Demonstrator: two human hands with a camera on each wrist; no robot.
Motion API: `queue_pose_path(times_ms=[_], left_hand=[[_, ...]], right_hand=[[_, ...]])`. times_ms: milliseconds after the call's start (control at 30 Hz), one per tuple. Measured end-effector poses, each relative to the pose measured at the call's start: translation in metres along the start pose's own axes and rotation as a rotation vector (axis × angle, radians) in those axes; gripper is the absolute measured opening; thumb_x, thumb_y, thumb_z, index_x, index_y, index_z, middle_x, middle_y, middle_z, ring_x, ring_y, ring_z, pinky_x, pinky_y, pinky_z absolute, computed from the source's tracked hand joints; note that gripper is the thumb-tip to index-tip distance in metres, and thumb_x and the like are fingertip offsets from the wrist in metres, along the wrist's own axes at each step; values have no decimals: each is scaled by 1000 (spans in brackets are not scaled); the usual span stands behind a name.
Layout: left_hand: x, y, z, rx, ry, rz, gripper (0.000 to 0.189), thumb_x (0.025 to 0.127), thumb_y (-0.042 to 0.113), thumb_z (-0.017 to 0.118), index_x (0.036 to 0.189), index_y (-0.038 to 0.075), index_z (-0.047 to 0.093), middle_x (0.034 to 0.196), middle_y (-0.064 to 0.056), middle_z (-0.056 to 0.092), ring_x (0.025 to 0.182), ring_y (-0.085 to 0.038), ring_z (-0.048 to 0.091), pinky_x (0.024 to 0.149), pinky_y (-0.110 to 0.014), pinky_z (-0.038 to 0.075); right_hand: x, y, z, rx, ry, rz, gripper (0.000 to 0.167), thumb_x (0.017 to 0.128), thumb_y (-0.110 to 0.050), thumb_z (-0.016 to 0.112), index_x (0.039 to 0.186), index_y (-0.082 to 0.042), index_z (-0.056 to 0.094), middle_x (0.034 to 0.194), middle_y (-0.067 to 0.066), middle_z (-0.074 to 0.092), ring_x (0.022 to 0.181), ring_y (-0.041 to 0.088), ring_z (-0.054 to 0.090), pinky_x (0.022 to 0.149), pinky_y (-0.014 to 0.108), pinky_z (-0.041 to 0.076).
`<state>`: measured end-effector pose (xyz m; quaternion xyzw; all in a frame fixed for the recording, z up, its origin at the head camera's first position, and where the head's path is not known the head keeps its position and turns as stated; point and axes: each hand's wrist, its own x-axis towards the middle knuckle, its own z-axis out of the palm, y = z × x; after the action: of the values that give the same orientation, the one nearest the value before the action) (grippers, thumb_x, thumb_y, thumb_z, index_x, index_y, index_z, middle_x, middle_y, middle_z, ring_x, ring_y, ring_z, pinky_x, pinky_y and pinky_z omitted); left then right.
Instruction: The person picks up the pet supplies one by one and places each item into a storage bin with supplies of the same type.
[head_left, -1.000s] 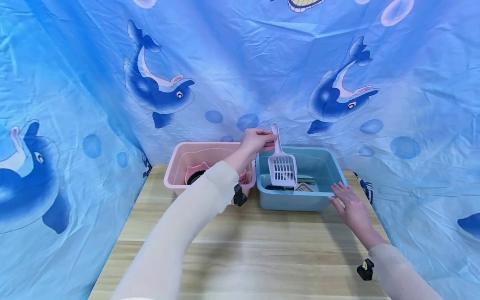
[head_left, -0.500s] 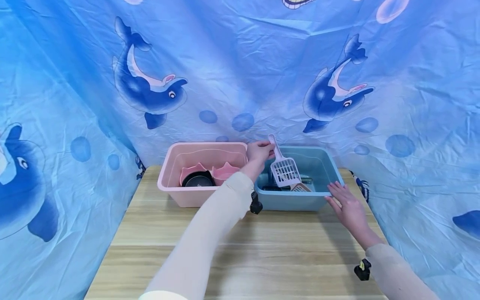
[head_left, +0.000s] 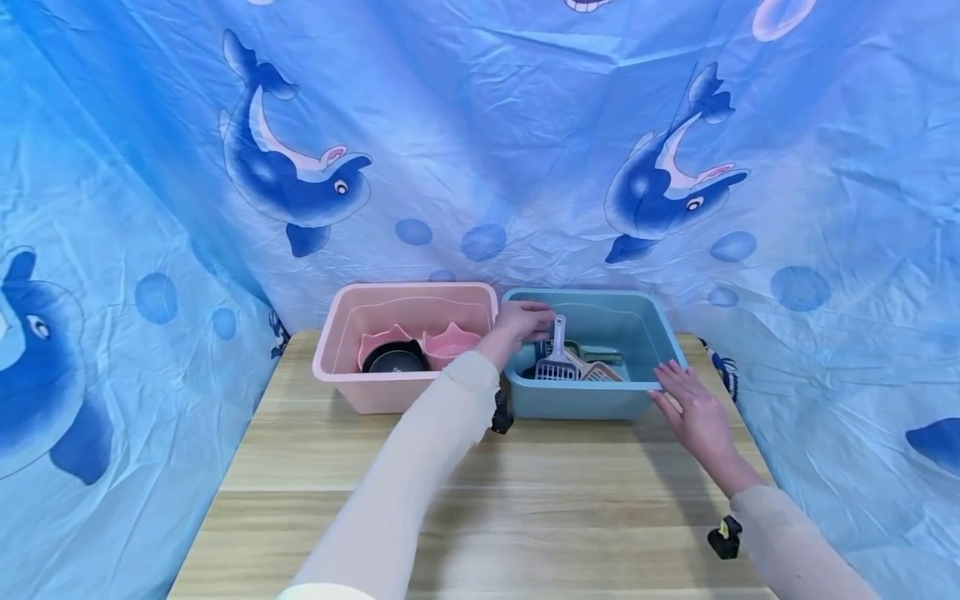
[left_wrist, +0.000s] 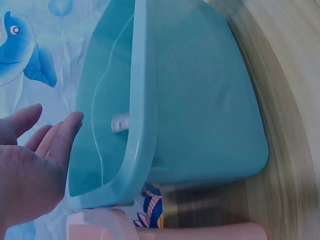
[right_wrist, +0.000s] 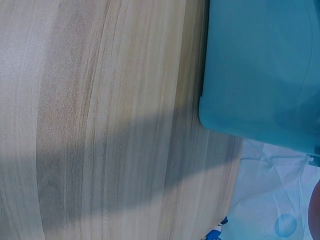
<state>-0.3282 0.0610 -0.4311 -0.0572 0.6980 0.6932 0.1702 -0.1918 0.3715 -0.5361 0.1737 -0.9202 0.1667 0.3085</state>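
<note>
A pale lilac litter scoop (head_left: 557, 360) with a slotted head leans inside the blue bin (head_left: 585, 402), handle up. Above the bin's left part, my left hand (head_left: 523, 322) is beside the handle. In the left wrist view the thumb and fingers of that hand (left_wrist: 37, 160) are apart with nothing between them, and the scoop's handle end (left_wrist: 120, 123) shows past the rim. My right hand (head_left: 693, 410) rests with straight fingers on the bin's front right corner. Also in the bin lie a beige slotted scoop (head_left: 602, 372) and a dark green item (head_left: 600, 356), partly hidden.
Close on the left stands a pink bin (head_left: 375, 393) holding pink bowls (head_left: 450, 343) with pointed rims and a black bowl (head_left: 395, 358). Both bins stand at the back of a wooden table (head_left: 570, 508). A blue dolphin-print curtain (head_left: 510, 150) hangs behind and at the sides.
The lilac scoop has gone down from above the blue bin to inside it, and my left hand has let go of its handle. My right hand has stayed at the bin's corner.
</note>
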Motion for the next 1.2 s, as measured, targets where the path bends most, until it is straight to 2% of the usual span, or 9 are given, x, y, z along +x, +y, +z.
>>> queue_pose_path(times_ms=[100,200,300,467,633,800,967,1100,1200], left_hand=[[3,1,-9,-28,-92,-20,38,103,12,73,140,3,69,132,-17,74,127,-31,70,102,-41,61],[4,4,-18,-52,-174,-42,44,104,11,72,146,1,63,142,-20,68,135,-34,64,112,-46,55],[2,8,-26,-17,-208,-64,48,104,15,72,150,5,61,146,-20,66,134,-34,65,121,-50,47],[-9,21,-35,21,-236,-61,51,104,17,73,152,5,59,143,-19,68,132,-32,67,120,-48,48],[-24,40,-46,54,-293,-28,50,105,10,70,152,0,56,146,-23,64,137,-36,62,116,-47,52],[-42,60,-64,276,-300,43,45,103,13,74,146,3,64,145,-19,66,135,-35,64,113,-45,55],[-62,78,-94,707,-274,258,42,102,19,75,142,6,69,144,-14,68,132,-29,66,108,-37,58],[-77,87,-123,967,-237,372,39,104,24,71,139,7,72,125,-15,77,93,-23,75,84,-34,62],[-85,87,-144,1071,-202,400,38,105,27,67,137,8,73,104,-12,79,73,-20,66,74,-35,57]], right_hand=[[1,1,1,-1,3,1,61,109,-50,54,133,4,71,133,25,71,128,48,64,126,51,37],[2,2,2,-5,2,-6,78,108,-62,38,133,4,72,133,25,71,128,48,65,123,56,40],[2,4,2,1,1,-15,77,108,-61,40,132,5,72,132,26,71,127,49,65,121,59,42],[3,6,-1,-2,2,-17,77,108,-61,40,130,6,73,131,27,71,126,49,65,121,58,42],[7,6,-11,-6,-62,-4,50,106,-36,68,130,7,72,131,29,70,126,50,65,114,64,47],[19,5,-32,-38,-236,34,50,100,-28,78,135,7,69,136,30,67,128,54,62,105,72,50],[40,3,-56,-57,-442,64,56,103,-35,74,140,6,66,144,31,62,133,56,57,106,74,48],[65,2,-71,-72,-578,37,57,104,-35,71,143,6,63,146,33,60,134,58,55,108,75,46],[81,0,-83,-96,-615,-3,58,102,-34,74,142,8,63,144,35,60,131,59,56,106,75,47]])
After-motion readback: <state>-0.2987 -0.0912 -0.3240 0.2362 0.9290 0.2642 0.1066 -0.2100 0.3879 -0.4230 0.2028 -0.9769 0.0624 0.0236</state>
